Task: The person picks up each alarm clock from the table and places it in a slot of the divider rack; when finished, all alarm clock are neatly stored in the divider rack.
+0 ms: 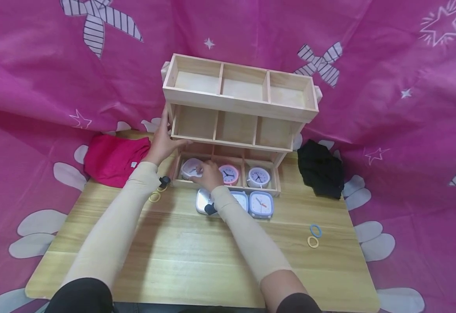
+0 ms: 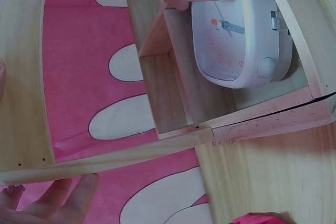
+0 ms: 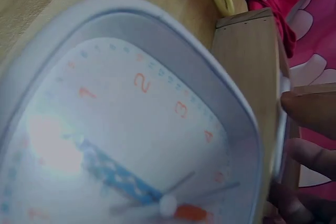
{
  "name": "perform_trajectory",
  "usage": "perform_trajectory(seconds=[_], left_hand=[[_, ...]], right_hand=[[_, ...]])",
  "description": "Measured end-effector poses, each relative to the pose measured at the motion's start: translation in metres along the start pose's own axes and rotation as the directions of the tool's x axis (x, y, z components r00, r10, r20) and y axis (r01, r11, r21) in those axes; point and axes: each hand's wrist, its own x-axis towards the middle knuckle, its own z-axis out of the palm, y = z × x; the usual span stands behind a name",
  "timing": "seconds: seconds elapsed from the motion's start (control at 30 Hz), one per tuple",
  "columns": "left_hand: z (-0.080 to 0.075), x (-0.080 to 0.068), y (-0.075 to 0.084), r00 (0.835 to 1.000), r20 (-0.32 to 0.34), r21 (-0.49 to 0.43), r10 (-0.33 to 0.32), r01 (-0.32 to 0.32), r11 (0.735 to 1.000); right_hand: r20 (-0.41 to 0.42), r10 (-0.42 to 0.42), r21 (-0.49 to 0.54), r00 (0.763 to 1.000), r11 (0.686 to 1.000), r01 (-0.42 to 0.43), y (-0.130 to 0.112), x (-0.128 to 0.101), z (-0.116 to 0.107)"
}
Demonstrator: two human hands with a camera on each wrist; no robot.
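Observation:
A three-tier wooden shelf (image 1: pixel 239 103) stands at the back of the table. My left hand (image 1: pixel 161 141) grips its left side, thumb across the front and fingers along the outside. In the bottom tier's left compartment, my right hand (image 1: pixel 211 175) pinches a white square alarm clock (image 2: pixel 220 51) by its upper edge. A pink round alarm clock (image 1: pixel 228 174) occupies the middle compartment, a white round alarm clock (image 1: pixel 258 177) the right one. Before the shelf is a row of square alarm clocks, including a blue one (image 1: pixel 261 204); my right wrist partly covers the row.
Red cloth (image 1: pixel 114 160) lies left of the shelf, black cloth (image 1: pixel 320 169) to its right. Yellow rings (image 1: pixel 154 197) lie near my left wrist; a blue ring (image 1: pixel 315 231) and another yellow ring are at the right. A pink patterned curtain (image 1: pixel 247 30) hangs behind.

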Motion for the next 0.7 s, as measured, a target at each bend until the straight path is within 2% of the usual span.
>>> perform_trajectory(seconds=[0.17, 0.33, 0.53, 0.7], left_hand=[[0.003, 0.001, 0.002, 1.0, 0.013, 0.009, -0.011, 0.01, 1.0], [0.005, 0.003, 0.003, 1.0, 0.017, 0.006, -0.005, 0.005, 1.0], [0.005, 0.005, 0.001, 1.0, 0.019, -0.008, 0.021, -0.021, 1.0], [0.003, 0.004, -0.001, 1.0, 0.013, -0.011, 0.021, -0.021, 1.0]], right_hand=[[-0.055, -0.001, 0.092, 0.999, 0.996, 0.006, 0.008, -0.015, -0.01], [-0.137, -0.031, 0.146, 0.99, 0.988, 0.051, 0.022, -0.041, -0.027], [-0.174, -0.057, 0.12, 0.983, 0.99, 0.078, 0.043, -0.079, -0.055], [-0.174, -0.032, 0.122, 0.984, 0.991, 0.054, 0.061, -0.116, -0.075]])
